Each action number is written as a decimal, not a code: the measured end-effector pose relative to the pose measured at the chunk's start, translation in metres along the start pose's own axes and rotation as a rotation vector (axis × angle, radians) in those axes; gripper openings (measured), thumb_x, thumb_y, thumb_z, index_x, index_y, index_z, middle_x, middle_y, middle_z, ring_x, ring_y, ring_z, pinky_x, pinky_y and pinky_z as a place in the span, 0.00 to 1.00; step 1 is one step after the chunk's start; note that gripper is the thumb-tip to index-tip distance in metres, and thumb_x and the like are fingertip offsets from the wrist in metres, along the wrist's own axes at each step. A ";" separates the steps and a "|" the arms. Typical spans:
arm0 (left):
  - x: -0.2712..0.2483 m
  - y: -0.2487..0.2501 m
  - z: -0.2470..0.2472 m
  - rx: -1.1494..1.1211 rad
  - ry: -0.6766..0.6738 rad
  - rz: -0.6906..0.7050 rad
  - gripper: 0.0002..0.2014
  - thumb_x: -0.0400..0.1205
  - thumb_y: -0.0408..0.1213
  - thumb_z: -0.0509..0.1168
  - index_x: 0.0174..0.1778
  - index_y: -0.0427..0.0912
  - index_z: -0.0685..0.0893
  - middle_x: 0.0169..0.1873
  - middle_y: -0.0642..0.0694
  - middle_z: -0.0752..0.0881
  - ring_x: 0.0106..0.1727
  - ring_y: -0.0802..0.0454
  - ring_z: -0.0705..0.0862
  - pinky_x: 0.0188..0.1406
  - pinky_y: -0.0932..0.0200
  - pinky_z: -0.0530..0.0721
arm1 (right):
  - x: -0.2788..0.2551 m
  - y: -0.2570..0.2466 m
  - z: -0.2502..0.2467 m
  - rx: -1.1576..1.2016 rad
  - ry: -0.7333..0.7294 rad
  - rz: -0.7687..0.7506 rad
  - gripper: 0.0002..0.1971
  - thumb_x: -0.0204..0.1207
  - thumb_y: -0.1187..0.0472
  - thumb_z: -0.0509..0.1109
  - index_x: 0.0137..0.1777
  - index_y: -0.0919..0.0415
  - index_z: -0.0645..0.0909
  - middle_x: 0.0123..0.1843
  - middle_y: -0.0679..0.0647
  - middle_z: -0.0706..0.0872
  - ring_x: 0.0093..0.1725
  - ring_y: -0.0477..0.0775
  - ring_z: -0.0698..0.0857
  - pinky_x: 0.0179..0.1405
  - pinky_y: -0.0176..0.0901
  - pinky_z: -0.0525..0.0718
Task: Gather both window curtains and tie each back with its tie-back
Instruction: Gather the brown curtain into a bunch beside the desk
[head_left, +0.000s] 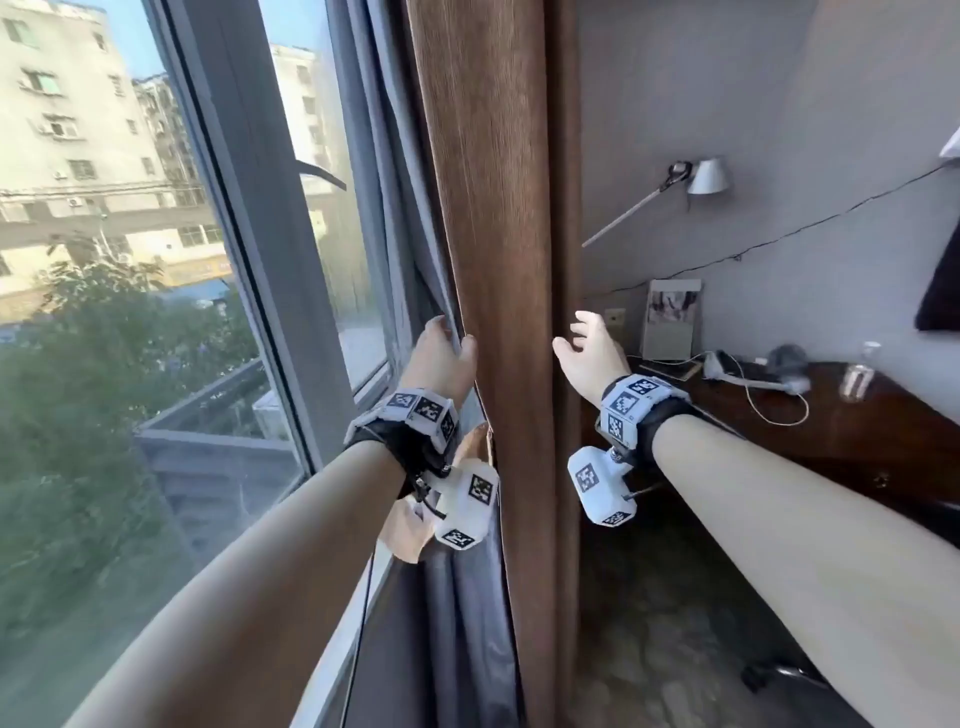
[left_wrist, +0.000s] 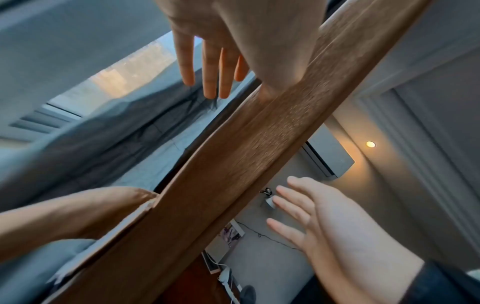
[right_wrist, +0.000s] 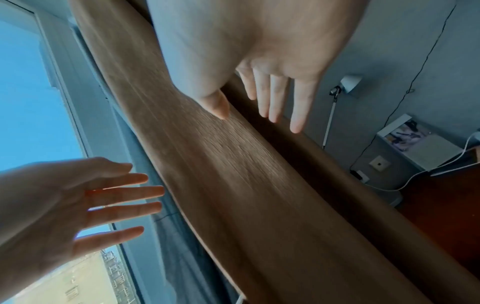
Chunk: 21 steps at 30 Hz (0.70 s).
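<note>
A brown curtain (head_left: 498, 208) hangs gathered in a narrow column between my hands, with its grey lining (head_left: 410, 208) on the window side. My left hand (head_left: 441, 353) is at the curtain's left edge, thumb at the brown front and straight fingers (left_wrist: 207, 72) over the lining. My right hand (head_left: 587, 348) is open just right of the curtain, fingers (right_wrist: 275, 98) straight and thumb at the fabric (right_wrist: 221, 164). A tan strip of fabric (left_wrist: 78, 216) hangs below my left wrist; I cannot tell whether it is a tie-back.
The window frame (head_left: 249, 208) and glass lie to the left. A dark wooden desk (head_left: 857, 415) with cables and small items stands at the right. On the grey wall are a white lamp (head_left: 706, 176) and a propped picture card (head_left: 670, 317).
</note>
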<state>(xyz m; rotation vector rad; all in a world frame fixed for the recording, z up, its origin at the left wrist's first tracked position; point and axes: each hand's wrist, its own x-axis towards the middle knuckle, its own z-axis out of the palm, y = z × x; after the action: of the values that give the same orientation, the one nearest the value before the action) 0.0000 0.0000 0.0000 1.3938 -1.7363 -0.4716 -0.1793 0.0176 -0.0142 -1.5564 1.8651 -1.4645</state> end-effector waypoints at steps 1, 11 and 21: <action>0.006 0.002 0.005 -0.018 0.012 0.006 0.25 0.84 0.44 0.56 0.76 0.39 0.65 0.72 0.41 0.76 0.70 0.45 0.77 0.71 0.48 0.75 | 0.009 0.005 0.003 0.003 0.001 0.012 0.28 0.80 0.57 0.65 0.79 0.60 0.64 0.77 0.56 0.75 0.73 0.56 0.76 0.71 0.48 0.72; 0.064 0.007 0.064 0.119 0.139 0.075 0.17 0.83 0.41 0.57 0.67 0.41 0.70 0.62 0.43 0.80 0.61 0.41 0.81 0.56 0.49 0.79 | 0.093 0.033 0.029 0.385 -0.161 0.039 0.28 0.75 0.52 0.73 0.74 0.55 0.72 0.64 0.51 0.84 0.62 0.50 0.84 0.65 0.44 0.79; 0.079 -0.028 0.076 -0.105 0.225 0.121 0.38 0.79 0.42 0.69 0.77 0.35 0.53 0.70 0.39 0.75 0.67 0.48 0.79 0.58 0.70 0.72 | 0.095 0.021 0.067 0.489 -0.288 0.026 0.09 0.75 0.60 0.74 0.53 0.62 0.86 0.47 0.57 0.89 0.50 0.54 0.87 0.54 0.45 0.83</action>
<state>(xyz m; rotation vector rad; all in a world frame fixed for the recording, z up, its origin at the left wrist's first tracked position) -0.0456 -0.0973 -0.0354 1.2113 -1.5791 -0.3215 -0.1752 -0.0994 -0.0269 -1.4030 1.2436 -1.4522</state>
